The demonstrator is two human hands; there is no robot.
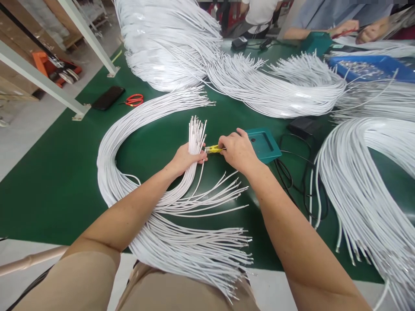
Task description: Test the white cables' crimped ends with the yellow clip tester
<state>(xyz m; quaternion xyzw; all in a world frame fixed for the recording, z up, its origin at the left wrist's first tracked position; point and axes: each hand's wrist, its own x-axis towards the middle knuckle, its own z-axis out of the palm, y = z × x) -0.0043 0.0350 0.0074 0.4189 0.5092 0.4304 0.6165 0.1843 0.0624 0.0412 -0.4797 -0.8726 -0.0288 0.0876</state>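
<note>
My left hand [182, 160] is closed around an upright bunch of white wires [195, 140], whose tips carry small metal ends. My right hand [239, 149] grips small yellow-handled pliers [214, 149]. Their metal nose points left, close to a single wire by my left fingertips; whether the jaws touch it I cannot tell. The held bunch belongs to a long curved bundle of white wires [108, 151] on the green table [55, 190]. Below my hands, loose wire ends [220, 242] fan out to the right. Just beyond my right hand sits a teal device [264, 144] with a recessed top.
Red-handled scissors [134, 100] and a black phone [108, 98] lie at the back left. Large wire piles [168, 47] fill the far side and the right [359, 172]. Black cables [287, 177] trail beside the device. Across the table, a co-worker's hands [372, 32] work near a blue tray [395, 65].
</note>
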